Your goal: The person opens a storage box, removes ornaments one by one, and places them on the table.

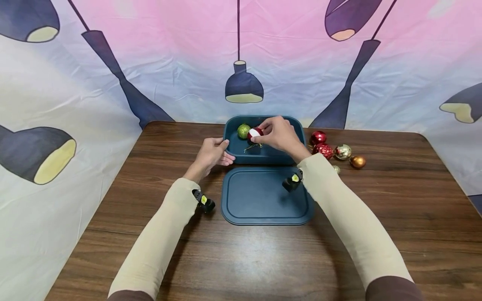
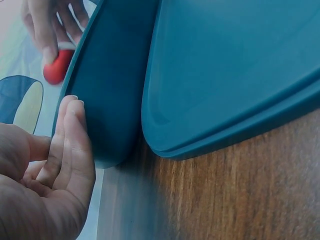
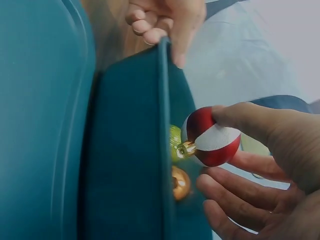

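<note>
left hand rests fingertips on the teal bin wall; lid lies beside it on the wood table; another hand holds a red ball.

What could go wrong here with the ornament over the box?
The right hand pinches the red-and-white ornament only by its fingertips above the teal box; it might slip and knock the green ornament. The loose ornaments beside the box could perhaps roll if a sleeve brushes them.

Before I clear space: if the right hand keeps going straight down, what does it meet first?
Probably the teal box's floor; the green glitter ball lies just left of the right hand.
</note>
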### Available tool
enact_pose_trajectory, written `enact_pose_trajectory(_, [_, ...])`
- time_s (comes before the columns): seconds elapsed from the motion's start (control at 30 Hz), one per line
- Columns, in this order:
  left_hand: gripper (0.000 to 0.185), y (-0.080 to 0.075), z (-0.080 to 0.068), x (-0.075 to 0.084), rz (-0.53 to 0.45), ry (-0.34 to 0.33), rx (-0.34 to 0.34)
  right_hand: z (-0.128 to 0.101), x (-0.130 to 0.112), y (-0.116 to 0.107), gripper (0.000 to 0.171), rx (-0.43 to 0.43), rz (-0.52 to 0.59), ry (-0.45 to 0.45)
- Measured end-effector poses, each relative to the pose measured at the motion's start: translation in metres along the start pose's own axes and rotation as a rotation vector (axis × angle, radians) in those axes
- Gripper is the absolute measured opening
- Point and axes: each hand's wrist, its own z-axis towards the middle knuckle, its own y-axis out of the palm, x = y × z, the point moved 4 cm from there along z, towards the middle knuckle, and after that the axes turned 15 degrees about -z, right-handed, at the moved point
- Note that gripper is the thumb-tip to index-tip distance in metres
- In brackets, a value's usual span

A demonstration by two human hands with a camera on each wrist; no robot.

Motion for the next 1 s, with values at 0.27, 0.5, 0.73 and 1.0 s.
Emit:
enact_pose_trajectory(0.27, [0.053, 0.000, -0.002, 0.002, -0.009, 0.011, -0.013, -0.019, 0.015, -0.022, 0.043, 0.028, 0.021, -0.009])
enact_pose_trajectory(0.5, [0.054, -0.001, 0.000, 0.002, -0.015, 0.010, -0.016, -0.037, 0.029, -0.042, 0.042, 0.041, 0.076, 0.002])
enact_pose_trajectory(0.73, [0.054, -0.001, 0.000, 0.002, -0.008, 0.012, -0.021, -0.059, 0.054, -0.065, 0.043, 0.056, 0.061, 0.001])
enact_pose_trajectory(1.0, [0.054, -0.002, 0.000, 0.002, -0.009, 0.013, -0.017, -0.087, 0.097, -0.083, 0.050, 0.021, -0.020, 0.060])
